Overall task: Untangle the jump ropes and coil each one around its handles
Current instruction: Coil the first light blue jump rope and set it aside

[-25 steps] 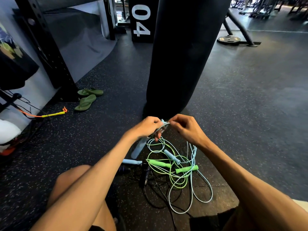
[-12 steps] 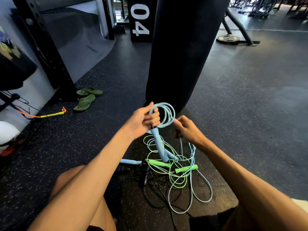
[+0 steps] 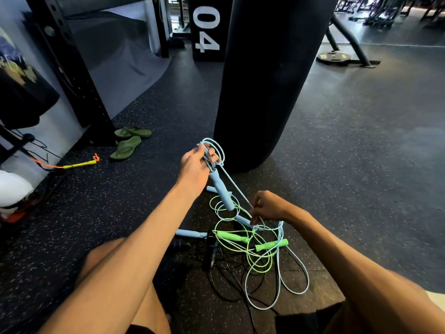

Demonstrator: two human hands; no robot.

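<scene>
My left hand point(image 3: 195, 168) is raised and grips a light blue handle point(image 3: 222, 192) by its top, with small loops of the light blue rope point(image 3: 218, 148) gathered above the fingers. That rope runs taut down to my right hand point(image 3: 268, 208), which pinches it low over the pile. On the floor lie tangled ropes: a green rope point(image 3: 260, 259) with two green handles point(image 3: 231, 236), more light blue rope point(image 3: 296, 278), other light blue handles point(image 3: 191, 233) and a black rope point(image 3: 224, 280) with dark handles.
A tall black punching bag point(image 3: 267, 80) stands just beyond the pile. Green flip-flops point(image 3: 127, 141) and a yellow-orange rope point(image 3: 77, 164) lie at the left by a black rack point(image 3: 72, 68). A weight plate point(image 3: 333, 56) lies at the far right. My knees frame the pile.
My left hand stayed raised with the handle and the loops. My right hand dropped from beside the loops to just above the pile, sliding along the blue rope, which now runs taut.
</scene>
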